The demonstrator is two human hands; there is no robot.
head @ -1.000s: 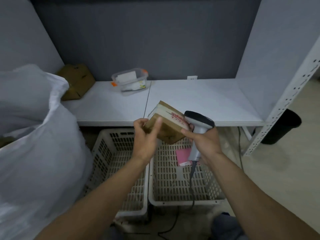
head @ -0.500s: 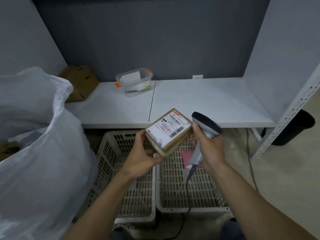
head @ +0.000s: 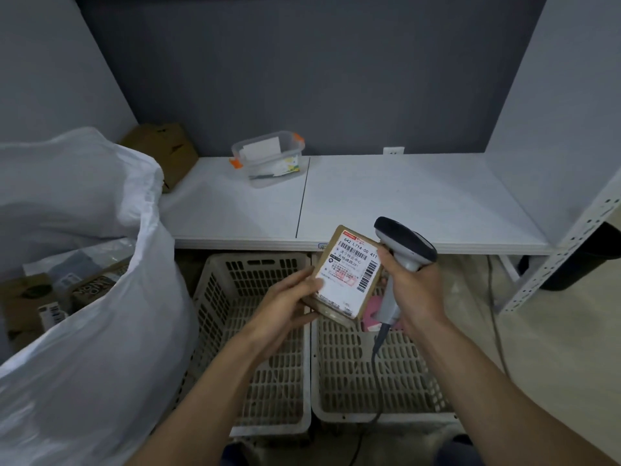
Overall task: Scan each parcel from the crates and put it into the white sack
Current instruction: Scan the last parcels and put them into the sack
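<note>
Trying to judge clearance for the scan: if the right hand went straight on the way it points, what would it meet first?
Probably the brown cardboard parcel with the white label, which the left hand holds just up-left of the right hand gripping the grey handheld scanner; the depth between them is unclear.

Brown cardboard parcel (head: 347,280) bears a white label with black barcodes and red print. The scanner (head: 405,245) is grey with a dark head. Beige slotted crates (head: 268,334); pink packet (head: 371,311) beside the parcel; white sack (head: 94,331); white worktop (head: 403,203).
</note>
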